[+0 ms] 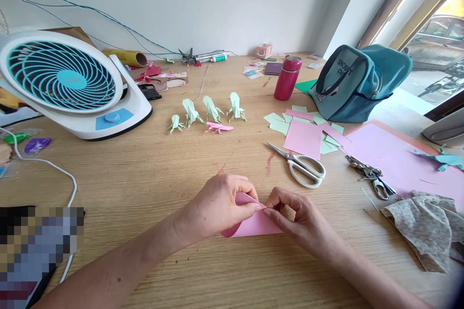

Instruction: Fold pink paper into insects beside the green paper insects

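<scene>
A sheet of pink paper (255, 227) is bent over on itself near the front of the wooden table, its left side curling in a loose loop. My left hand (226, 205) pinches the upper layer between thumb and fingers. Close beside it, my right hand (292, 215) grips the paper's corner with thumb and forefinger, and the fingertips of both hands nearly meet. Parts of the sheet are hidden under the fingers. Beyond the hands stand several pale green folded-paper figures (213, 108) and a pink one (219, 127).
White-handled scissors (307, 171) lie beyond my right hand, near pink and green paper pieces (303, 137). A red flask (288, 78) and a teal bag (348, 84) stand behind. Keys (373, 176) and a cloth (422, 227) lie right. A fan (72, 79) stands left.
</scene>
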Demonstrator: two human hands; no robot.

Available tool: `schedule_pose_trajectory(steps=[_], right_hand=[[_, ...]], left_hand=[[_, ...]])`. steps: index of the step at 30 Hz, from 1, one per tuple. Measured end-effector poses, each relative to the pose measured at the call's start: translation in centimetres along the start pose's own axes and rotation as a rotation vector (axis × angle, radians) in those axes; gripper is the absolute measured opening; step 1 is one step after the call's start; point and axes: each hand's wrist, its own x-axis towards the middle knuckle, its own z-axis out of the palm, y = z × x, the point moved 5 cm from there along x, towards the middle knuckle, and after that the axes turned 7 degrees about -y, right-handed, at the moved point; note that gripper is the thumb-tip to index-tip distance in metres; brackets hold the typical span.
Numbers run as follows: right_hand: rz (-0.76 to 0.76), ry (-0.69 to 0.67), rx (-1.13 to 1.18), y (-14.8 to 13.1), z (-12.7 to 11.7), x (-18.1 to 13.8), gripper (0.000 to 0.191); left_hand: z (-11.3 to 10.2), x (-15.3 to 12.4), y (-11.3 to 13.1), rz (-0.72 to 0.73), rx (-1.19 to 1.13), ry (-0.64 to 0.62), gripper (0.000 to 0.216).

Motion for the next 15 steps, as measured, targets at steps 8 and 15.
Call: schedule_pose_trajectory(steps=[8, 15], right_hand=[[0.043, 0.084, -0.095, 1.5, -0.6, 0.5, 0.018], [0.093, 0.138, -0.226, 1.9, -1.2, 0.6, 0.019]], left_hand=[[-0.8, 0.0, 0.8, 0.272, 0.255, 0.337, 0.011], [2.5, -0.3, 1.2, 0.491, 0.553, 0.248, 0.017]])
